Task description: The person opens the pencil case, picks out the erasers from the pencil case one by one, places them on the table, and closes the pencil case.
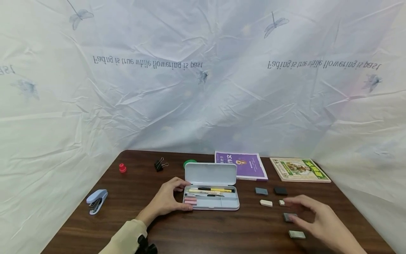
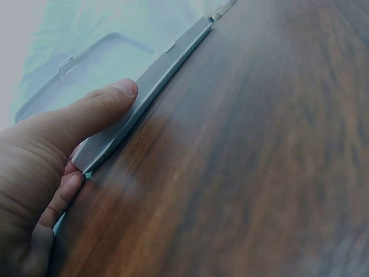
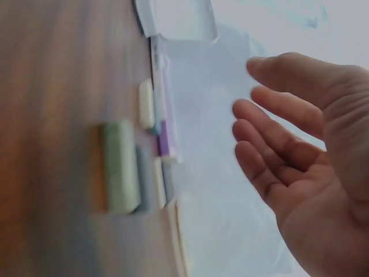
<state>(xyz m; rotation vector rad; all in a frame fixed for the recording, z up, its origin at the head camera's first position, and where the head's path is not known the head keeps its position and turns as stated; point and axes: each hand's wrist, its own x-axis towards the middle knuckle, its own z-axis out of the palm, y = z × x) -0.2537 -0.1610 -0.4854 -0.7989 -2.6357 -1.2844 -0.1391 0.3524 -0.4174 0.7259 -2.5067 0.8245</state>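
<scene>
Two hands at an open pencil case on a brown table.

Head view: left hand (image 1: 166, 199) grips the left end of the pencil case (image 1: 211, 202), thumb on the near edge, fingers at the hinge end; pens lie inside. Right hand (image 1: 317, 217) hovers, fingers spread and empty, over a dark eraser (image 1: 289, 217), among other erasers right of the case.
Left wrist view: thumb (image 2: 98, 109) pressed on the case rim (image 2: 144, 98).
Right wrist view: right hand (image 3: 305, 150) with fingers relaxed, holding nothing; a blurred green eraser (image 3: 121, 167) lies on the table (image 3: 52, 115).
</scene>
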